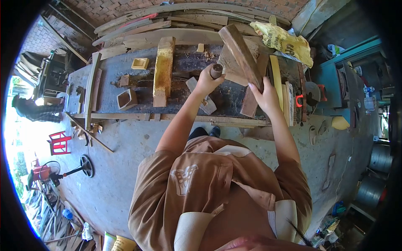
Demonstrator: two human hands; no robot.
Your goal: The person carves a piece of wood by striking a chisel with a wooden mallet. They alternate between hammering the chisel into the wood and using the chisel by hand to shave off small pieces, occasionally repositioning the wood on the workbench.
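Observation:
My left hand (206, 82) is closed around what looks like a chisel (216, 71); only the round butt of its wooden handle shows, and its blade is hidden. My right hand (264, 95) grips the lower end of a thick wooden bar (239, 51), held slanting up and to the left over the workbench. Below my left hand lies a short grey wood piece (207, 105). A broad wooden board (231, 67) sits behind the bar, and a brown block (249, 103) rests beside my right hand.
On the dark workbench (142, 88) stand a long yellowish beam (162, 73), a hollow wooden box (126, 99) and a small square tray (140, 63). A yellow sack (284, 42) lies at the back right. A red stool (59, 143) and a fan (44, 172) stand to the left.

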